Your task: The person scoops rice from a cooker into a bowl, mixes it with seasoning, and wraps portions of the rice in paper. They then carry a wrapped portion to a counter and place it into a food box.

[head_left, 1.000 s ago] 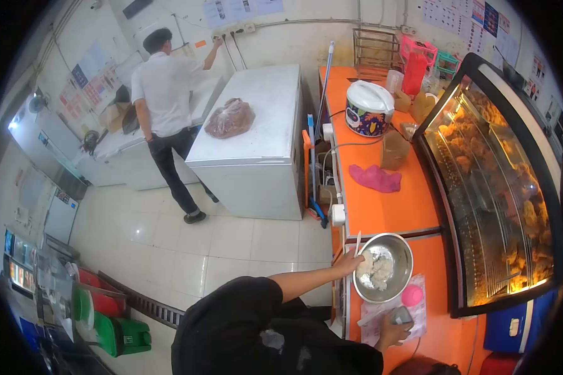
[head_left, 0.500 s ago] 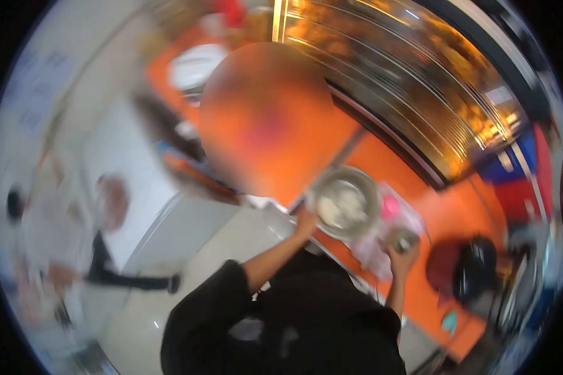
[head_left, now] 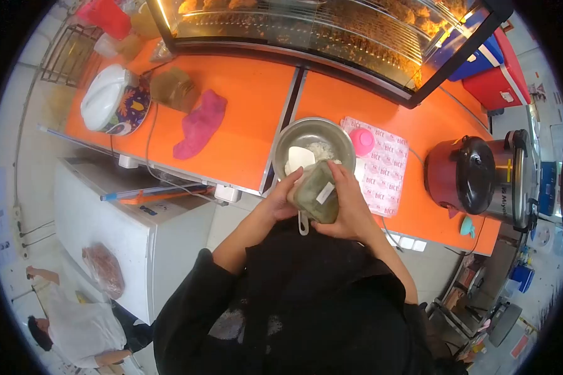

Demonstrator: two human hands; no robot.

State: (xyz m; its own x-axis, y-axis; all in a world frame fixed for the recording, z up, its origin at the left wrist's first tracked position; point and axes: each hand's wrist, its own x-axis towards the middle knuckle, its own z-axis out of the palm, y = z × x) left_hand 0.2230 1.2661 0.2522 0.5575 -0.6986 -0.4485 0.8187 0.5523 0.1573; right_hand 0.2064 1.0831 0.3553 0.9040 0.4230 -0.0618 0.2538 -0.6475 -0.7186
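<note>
Head view: one grey-green, box-shaped plastic container [head_left: 318, 203], tilted, grasped between the curled fingers of the left hand [head_left: 278, 199] and right hand [head_left: 353, 209]. Just beyond the fingertips, partly behind the container: one round silver metal bowl [head_left: 284, 141], holding white grains [head_left: 322, 150] and one flat white spatula [head_left: 301, 157]; whether the left fingers also grip it, I cannot tell. Near the right fingers: one round pink cup [head_left: 361, 142], on one pink-and-white printed sheet [head_left: 391, 176].

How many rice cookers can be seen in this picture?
3: a white cooker left of the bowl, a dark red cooker right of it and, partly hidden behind that, a silver cooker. Others may be hidden.
</note>
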